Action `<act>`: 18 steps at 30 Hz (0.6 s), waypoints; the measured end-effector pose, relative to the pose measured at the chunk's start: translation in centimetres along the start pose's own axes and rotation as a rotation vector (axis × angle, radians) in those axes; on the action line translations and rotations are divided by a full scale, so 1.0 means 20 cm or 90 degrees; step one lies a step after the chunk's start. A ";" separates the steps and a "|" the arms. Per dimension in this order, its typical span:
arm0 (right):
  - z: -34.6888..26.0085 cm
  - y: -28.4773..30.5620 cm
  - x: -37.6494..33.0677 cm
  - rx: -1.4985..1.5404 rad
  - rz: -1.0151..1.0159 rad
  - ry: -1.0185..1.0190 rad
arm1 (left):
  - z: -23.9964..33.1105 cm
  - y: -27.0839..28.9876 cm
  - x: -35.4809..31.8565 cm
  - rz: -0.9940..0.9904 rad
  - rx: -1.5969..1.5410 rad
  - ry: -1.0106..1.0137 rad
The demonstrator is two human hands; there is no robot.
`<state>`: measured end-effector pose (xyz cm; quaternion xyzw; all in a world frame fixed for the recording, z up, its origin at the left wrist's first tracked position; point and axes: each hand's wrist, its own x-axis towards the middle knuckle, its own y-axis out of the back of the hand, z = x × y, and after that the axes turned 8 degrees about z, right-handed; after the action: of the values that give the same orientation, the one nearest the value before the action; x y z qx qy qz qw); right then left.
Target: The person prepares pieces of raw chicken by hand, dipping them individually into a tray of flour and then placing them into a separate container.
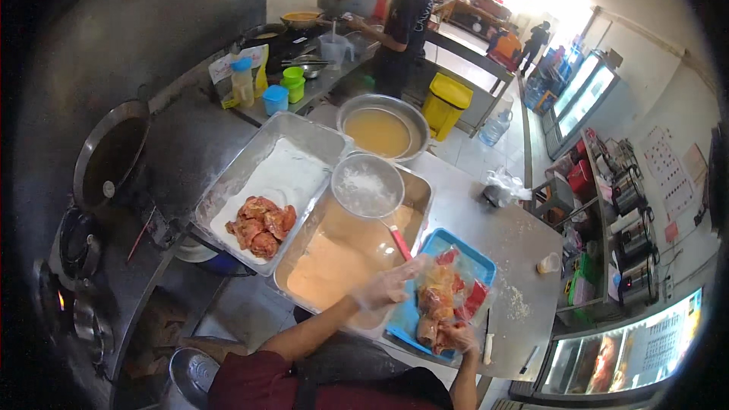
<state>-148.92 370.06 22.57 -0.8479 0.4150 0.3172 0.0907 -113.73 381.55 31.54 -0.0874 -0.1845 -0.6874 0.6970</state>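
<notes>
A clear plastic bag of raw marinated meat [437, 296] lies on a blue tray [392, 328] at the right of the pans. My right hand [460, 338] is closed on the near end of this bag. Over the tray's left edge is my left hand [389, 285], in a thin clear glove, its fingers smeared by motion. Beside it, the red handle of a round strainer [368, 186] points toward me. The strainer, dusted white, rests over a metal pan of orange-tinted powder [326, 269]. Several seasoned meat pieces [262, 226] sit on white flour in the left pan [220, 182].
A metal bowl of yellowish liquid [380, 133] stands beyond the pans. A knife [488, 348] and a small cup [548, 263] are on the steel table. At left are a wok [114, 152] and a burner flame [61, 301]. Another person [406, 11] stands at the far counter.
</notes>
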 end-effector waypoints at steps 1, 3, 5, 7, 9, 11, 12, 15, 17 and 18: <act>0.00 0.00 -0.03 0.146 -0.022 -0.013 | 0.05 0.09 -0.05 0.004 -0.068 0.049; -0.10 -0.05 -0.18 0.259 0.036 0.024 | 0.13 0.24 -0.12 0.033 -0.103 0.026; -0.20 -0.12 -0.27 0.286 0.195 0.132 | 0.24 0.36 -0.19 0.089 -0.255 0.099; -0.23 -0.11 -0.23 0.287 0.266 0.178 | 0.19 0.46 -0.27 0.142 -0.310 0.085; -0.31 -0.19 -0.22 0.288 0.345 0.226 | 0.21 0.55 -0.30 0.213 -0.429 0.114; -0.50 -0.33 -0.19 0.404 0.352 0.345 | 0.36 0.66 -0.31 0.265 -0.489 0.114; -0.62 -0.43 -0.18 0.400 0.352 0.346 | 0.30 0.69 -0.33 0.266 -0.493 0.112; -1.12 -0.98 -0.26 0.384 0.259 0.357 | 0.17 0.81 -0.40 0.323 -0.498 0.028; -1.23 -1.17 -0.14 0.316 0.145 0.342 | 0.19 0.84 -0.42 0.338 -0.494 0.082; -1.18 -1.16 0.04 0.214 0.110 0.345 | 0.21 0.86 -0.43 0.356 -0.488 0.136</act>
<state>-119.92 374.46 37.97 -0.8362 0.5412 0.0137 0.0881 -97.23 391.70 34.40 -0.3130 0.1849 -0.4973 0.7877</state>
